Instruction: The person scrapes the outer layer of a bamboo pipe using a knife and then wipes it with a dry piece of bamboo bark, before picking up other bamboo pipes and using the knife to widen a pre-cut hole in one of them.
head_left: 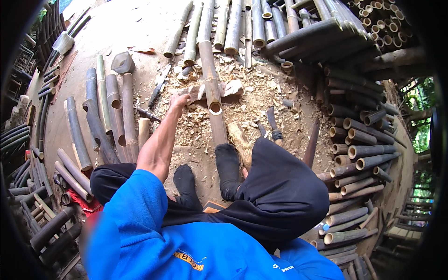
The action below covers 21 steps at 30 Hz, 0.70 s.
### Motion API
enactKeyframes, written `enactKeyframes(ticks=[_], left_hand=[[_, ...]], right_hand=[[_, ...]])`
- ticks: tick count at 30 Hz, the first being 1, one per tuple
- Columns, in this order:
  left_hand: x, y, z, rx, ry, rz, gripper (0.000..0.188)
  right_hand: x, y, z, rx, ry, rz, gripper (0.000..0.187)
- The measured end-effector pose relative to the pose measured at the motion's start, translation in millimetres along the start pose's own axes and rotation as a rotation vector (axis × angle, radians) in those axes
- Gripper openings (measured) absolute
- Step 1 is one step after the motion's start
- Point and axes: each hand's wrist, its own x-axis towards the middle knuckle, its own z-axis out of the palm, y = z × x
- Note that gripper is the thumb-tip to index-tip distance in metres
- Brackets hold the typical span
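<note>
My left hand (179,101) reaches forward, its fingers closed on the left end of a rough, pale wood block (231,88) lying crosswise on the ground. A bamboo tube (211,77) rests across this block, its cut open end toward me. Below that end, a flat bamboo length (217,128) runs back to my dark-socked right foot (227,165). My right hand does not show; the right sleeve goes out of sight beside my bent right knee. A knife (160,85) and another dark-handled tool (148,114) lie left of my left hand.
Pale shavings (247,112) cover the ground around the block. A dark blade (272,119) lies on the right. Bamboo lengths (102,126) lie on the left, with a plastic tub (122,63) behind. Stacked bamboo (364,135) lines the right; more poles (233,28) lie ahead by a dark rack (317,37).
</note>
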Motion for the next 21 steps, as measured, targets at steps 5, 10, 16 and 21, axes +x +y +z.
enactKeyframes(ticks=[5, 10, 16, 21], left_hand=[[-79.3, 25.7, 76.6, 0.083, 0.14, 0.083, 0.083], [-157.9, -17.3, 114.2, -0.192, 0.203, 0.062, 0.061], [-209.5, -65.3, 82.9, -0.426, -0.094, -0.048, 0.032], [-219.0, 1.2, 36.6, -0.529, 0.022, 0.102, 0.022]], right_hand=[[-23.6, 29.6, -29.6, -0.07, 0.055, 0.089, 0.029], [-29.5, 26.9, -20.1, -0.039, 0.033, 0.065, 0.029], [-15.0, 25.8, -47.7, -0.017, 0.099, 0.029, 0.028], [26.5, 13.5, -67.1, 0.007, 0.161, -0.006, 0.028]])
